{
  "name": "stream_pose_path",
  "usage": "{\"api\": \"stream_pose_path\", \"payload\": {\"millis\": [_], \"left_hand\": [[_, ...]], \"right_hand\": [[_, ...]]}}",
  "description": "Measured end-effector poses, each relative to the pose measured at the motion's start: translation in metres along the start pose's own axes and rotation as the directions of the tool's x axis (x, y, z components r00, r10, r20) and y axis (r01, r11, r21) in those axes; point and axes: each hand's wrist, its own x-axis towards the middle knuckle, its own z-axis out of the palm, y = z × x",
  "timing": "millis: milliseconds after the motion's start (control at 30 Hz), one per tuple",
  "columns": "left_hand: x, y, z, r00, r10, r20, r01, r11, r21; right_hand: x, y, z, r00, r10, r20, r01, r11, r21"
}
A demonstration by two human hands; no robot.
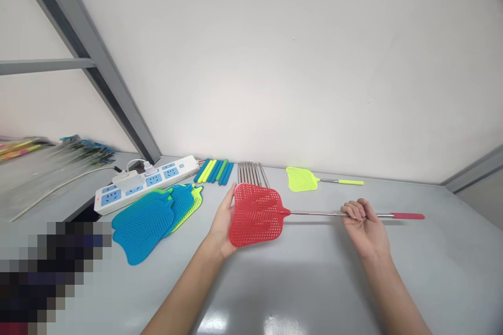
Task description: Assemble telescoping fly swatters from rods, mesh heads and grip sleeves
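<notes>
A red fly swatter (pixel 257 214) with a perforated head, a long metal rod and a red grip is held level above the grey table. My left hand (pixel 225 222) grips the head from its left edge, its thumb showing at the rim and its other fingers behind the mesh. Around the metal rod, short of the red grip, my right hand (pixel 364 222) is closed with the fingers curled. Behind the swatter lie several metal rods (pixel 249 174) side by side. A yellow-green fly swatter (pixel 302 179) with a shorter rod rests farther back on the table.
Blue swatter heads (pixel 143 225) and a yellow-green one (pixel 192 212) are piled at left. Beside them stands a white power strip (pixel 184 168) with an adapter plugged in. Several blue, yellow and green grips (pixel 214 171) lie near the wall (pixel 294 63). Bagged items (pixel 84 149) sit far left.
</notes>
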Motion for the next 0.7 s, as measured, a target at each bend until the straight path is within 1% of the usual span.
{"api": "stream_pose_path", "payload": {"millis": [133, 267, 333, 400, 500, 567, 700], "left_hand": [[-0.002, 0.004, 0.007, 0.999, -0.04, -0.025, 0.042, 0.998, 0.049], [0.001, -0.006, 0.004, 0.992, -0.074, -0.104, 0.091, 0.982, 0.165], [0.004, -0.013, 0.0, 0.986, -0.051, -0.16, 0.087, 0.971, 0.225], [0.005, -0.019, -0.003, 0.981, -0.005, -0.192, 0.062, 0.954, 0.292], [0.006, -0.025, -0.003, 0.983, 0.043, -0.18, 0.029, 0.925, 0.38], [0.006, -0.028, -0.002, 0.981, 0.06, -0.183, 0.02, 0.914, 0.405], [0.01, -0.031, -0.006, 0.958, 0.099, -0.27, 0.019, 0.916, 0.401]], "right_hand": [[0.001, -0.006, -0.001, 1.0, -0.023, -0.013, 0.022, 0.999, -0.03], [0.002, -0.008, -0.005, 0.996, -0.085, -0.016, 0.084, 0.995, -0.053], [0.002, -0.01, -0.007, 0.993, -0.114, -0.015, 0.113, 0.992, -0.059], [0.002, -0.011, -0.01, 0.992, -0.129, -0.012, 0.128, 0.99, -0.063], [0.002, -0.013, -0.014, 0.99, -0.141, -0.019, 0.14, 0.988, -0.069], [0.002, -0.015, -0.015, 0.989, -0.147, -0.029, 0.145, 0.987, -0.076], [0.002, -0.016, -0.017, 0.988, -0.151, -0.045, 0.146, 0.985, -0.093]]}}
